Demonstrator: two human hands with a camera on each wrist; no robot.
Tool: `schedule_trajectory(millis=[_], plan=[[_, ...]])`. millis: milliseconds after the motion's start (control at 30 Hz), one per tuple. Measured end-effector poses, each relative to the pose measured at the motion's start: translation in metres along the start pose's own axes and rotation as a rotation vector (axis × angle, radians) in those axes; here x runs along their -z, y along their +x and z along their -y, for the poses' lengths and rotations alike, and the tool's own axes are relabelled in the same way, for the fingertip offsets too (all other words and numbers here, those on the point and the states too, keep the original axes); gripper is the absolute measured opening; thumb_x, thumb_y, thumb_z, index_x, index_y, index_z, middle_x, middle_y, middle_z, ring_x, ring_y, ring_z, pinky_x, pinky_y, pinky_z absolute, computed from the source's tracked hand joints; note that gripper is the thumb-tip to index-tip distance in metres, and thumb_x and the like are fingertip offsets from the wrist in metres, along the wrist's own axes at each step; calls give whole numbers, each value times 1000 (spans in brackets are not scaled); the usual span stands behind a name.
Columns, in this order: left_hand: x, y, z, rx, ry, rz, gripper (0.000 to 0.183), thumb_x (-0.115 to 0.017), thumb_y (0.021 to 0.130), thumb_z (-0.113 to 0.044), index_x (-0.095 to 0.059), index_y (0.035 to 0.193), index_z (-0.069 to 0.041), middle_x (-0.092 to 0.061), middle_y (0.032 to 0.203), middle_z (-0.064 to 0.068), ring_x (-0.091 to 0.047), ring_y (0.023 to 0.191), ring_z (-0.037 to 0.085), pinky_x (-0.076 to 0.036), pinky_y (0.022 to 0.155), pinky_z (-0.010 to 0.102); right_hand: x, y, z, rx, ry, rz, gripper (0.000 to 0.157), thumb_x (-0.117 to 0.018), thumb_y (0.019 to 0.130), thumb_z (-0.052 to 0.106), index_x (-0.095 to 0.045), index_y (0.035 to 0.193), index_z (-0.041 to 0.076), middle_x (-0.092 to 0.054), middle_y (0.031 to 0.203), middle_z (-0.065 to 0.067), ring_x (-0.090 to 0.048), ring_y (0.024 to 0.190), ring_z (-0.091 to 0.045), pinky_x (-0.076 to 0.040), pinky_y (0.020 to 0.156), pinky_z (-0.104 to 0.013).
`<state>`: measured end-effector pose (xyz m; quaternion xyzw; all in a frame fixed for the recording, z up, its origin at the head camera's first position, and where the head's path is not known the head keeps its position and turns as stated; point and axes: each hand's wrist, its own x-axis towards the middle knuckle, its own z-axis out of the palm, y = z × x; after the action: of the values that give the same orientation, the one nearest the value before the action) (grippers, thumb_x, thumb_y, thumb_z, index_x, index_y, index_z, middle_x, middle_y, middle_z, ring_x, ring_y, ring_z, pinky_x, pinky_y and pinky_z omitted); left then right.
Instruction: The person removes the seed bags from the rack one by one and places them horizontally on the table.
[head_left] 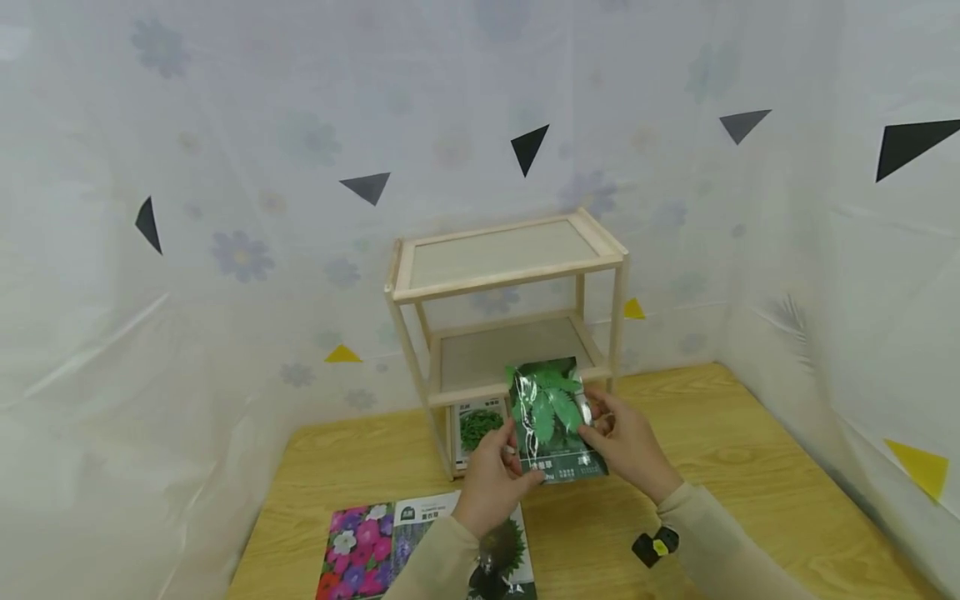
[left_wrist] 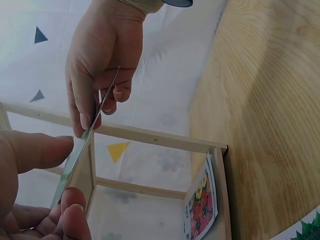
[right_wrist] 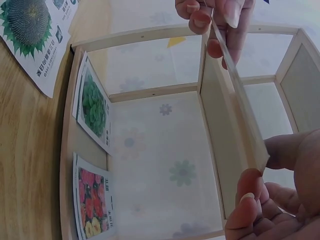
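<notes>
Both hands hold a green seed packet [head_left: 551,417] with leaves pictured on its front, upright before the wooden shelf rack [head_left: 510,287]. At the packet's left lower edge my left hand [head_left: 491,483] pinches it between thumb and fingers. My right hand [head_left: 633,442] grips the opposite edge, thumb on the front. In the left wrist view the packet [left_wrist: 75,160] is seen edge-on between the two hands. The rack's bottom level carries a packet with green foliage [right_wrist: 93,107] and another with red and yellow flowers [right_wrist: 93,202]; the held packet hides part of that level in the head view.
On the wooden table [head_left: 697,433], front left, lie a pink and purple flower packet [head_left: 360,546], a lavender packet [head_left: 411,533] and a sunflower packet [head_left: 513,546], partly under the left forearm. A patterned white curtain [head_left: 247,167] stands behind and at the sides.
</notes>
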<state>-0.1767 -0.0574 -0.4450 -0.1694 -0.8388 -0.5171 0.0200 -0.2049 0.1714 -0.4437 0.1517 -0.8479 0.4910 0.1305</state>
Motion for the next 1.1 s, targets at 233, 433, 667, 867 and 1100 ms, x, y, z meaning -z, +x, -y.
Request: schedule_trajectory(millis=[233, 433, 667, 867, 1100], plan=[[-1, -4, 6, 26, -102, -74, 54, -66, 85, -14, -42, 134, -8, -52, 96, 2, -53, 74, 11, -47, 62, 24, -3, -9, 3, -51, 8, 23, 54, -68, 83, 13, -45, 131, 10, -52, 93, -5, -53, 66, -18, -46, 51, -26], [-4, -8, 19, 39, -136, -146, 36, -64, 85, -8, -54, 120, -8, -56, 90, 1, -57, 76, 11, -50, 62, 24, -9, -19, 2, -85, 2, 35, 56, -70, 81, 9, -45, 130, 12, -51, 91, -5, -53, 66, -20, -47, 53, -25], [-8, -19, 23, 95, -154, -169, 35, -66, 82, -3, -57, 115, -9, -58, 86, 2, -58, 73, 13, -50, 63, 26, -16, -28, -7, -117, 51, 79, 63, -72, 78, 6, -42, 133, 14, -51, 89, -7, -52, 67, -20, -48, 55, -25], [-16, -24, 41, 109, -137, -185, 35, -68, 79, 0, -59, 111, -11, -57, 82, 0, -57, 68, 11, -50, 60, 25, -23, -37, -13, -102, 22, 92, 66, -73, 77, 7, -40, 134, 13, -52, 87, -5, -52, 64, -15, -47, 54, -24], [-23, -35, 53, 137, -95, -181, 34, -70, 77, 1, -60, 109, -8, -58, 78, -2, -57, 65, 7, -49, 58, 23, -31, -48, -21, -92, -2, 117, 66, -74, 75, 5, -41, 133, 7, -52, 86, -4, -53, 61, -13, -48, 53, -24]])
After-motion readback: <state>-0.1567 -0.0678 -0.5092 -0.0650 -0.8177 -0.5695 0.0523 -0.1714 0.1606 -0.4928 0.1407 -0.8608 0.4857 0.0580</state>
